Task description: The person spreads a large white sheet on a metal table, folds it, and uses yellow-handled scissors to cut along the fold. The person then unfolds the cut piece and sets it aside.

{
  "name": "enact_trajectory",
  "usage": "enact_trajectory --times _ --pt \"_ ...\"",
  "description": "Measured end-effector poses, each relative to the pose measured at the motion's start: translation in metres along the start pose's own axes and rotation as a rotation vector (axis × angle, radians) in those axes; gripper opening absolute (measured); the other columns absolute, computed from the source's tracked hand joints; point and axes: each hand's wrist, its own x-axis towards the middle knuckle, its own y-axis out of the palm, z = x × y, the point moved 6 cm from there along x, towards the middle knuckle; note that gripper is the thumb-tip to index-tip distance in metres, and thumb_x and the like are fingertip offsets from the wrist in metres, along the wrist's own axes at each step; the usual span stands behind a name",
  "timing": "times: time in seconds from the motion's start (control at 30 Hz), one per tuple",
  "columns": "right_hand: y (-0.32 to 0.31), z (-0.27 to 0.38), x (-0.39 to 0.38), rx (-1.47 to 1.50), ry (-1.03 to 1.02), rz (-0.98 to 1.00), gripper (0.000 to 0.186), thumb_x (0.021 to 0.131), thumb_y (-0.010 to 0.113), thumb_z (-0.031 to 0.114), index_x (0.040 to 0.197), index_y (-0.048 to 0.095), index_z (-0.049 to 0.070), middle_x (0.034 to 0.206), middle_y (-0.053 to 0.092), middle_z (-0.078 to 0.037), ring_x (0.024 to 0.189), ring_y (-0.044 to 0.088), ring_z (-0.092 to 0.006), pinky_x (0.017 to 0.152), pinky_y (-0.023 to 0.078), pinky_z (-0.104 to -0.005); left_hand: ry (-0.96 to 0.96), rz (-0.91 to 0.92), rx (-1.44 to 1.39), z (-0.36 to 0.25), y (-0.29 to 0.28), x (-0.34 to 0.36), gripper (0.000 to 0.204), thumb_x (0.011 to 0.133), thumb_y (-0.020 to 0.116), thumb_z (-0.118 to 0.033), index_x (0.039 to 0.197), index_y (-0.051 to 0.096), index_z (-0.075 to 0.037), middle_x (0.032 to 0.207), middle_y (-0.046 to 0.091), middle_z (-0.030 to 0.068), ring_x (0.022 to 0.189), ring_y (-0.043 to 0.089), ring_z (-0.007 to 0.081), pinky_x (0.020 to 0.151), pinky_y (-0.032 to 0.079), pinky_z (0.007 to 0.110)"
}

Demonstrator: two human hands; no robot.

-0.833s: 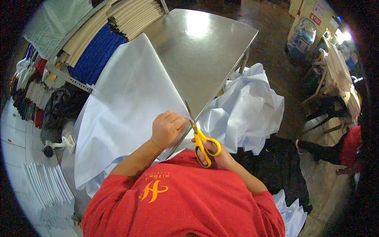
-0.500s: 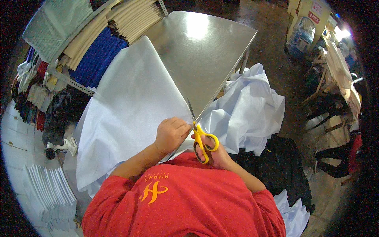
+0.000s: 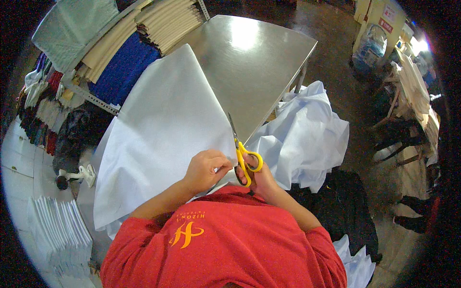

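Here, smooth white cloth (image 3: 158, 129) makes a big point left of the frame's middle. The left hand (image 3: 206, 170) pinches its edge; the right hand (image 3: 263, 181) curls around shiny, yellow-looped scissors (image 3: 240, 156) just beside, mid-frame.

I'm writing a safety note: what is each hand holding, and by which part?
The right hand holds the yellow-handled scissors by their handle loops. The left hand appears to pinch the white cloth near its edge.
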Motion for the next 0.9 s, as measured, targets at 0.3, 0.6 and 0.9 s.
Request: enact_trajectory --times 0.3,0.6,0.9 --pt "0.002 0.010 0.038 0.017 -0.046 -0.019 0.037 0.079 0.059 0.042 0.084 0.050 0.006 0.058 0.051 -0.003 0.043 0.046 -0.0130 0.041 0.036 -0.0245 -0.030 0.144 -0.181 0.000 0.000 -0.004 0.007 0.068 0.067 -0.011 0.071 0.062 -0.009 0.071 0.060 0.0036 0.068 0.056 0.0212 0.068 0.042 0.035" --pt "0.010 0.024 0.098 0.064 -0.117 0.099 0.031 0.081 0.057 0.037 0.087 0.051 0.007 0.058 0.049 -0.002 0.044 0.045 -0.0121 0.042 0.036 -0.0234 -0.004 0.284 -0.215 0.000 0.002 -0.010 0.004 0.072 0.065 -0.014 0.074 0.062 -0.012 0.075 0.059 -0.0029 0.074 0.055 0.0143 0.089 0.031 0.038" --pt "0.019 0.050 0.166 -0.012 -0.186 0.034 0.028 0.082 0.056 0.034 0.088 0.050 0.008 0.061 0.049 -0.003 0.048 0.046 -0.0117 0.044 0.039 -0.0237 -0.015 0.404 -0.316 0.002 0.003 -0.015 0.003 0.074 0.064 -0.014 0.076 0.062 -0.013 0.079 0.060 -0.0026 0.079 0.055 0.0129 0.097 0.024 0.044"
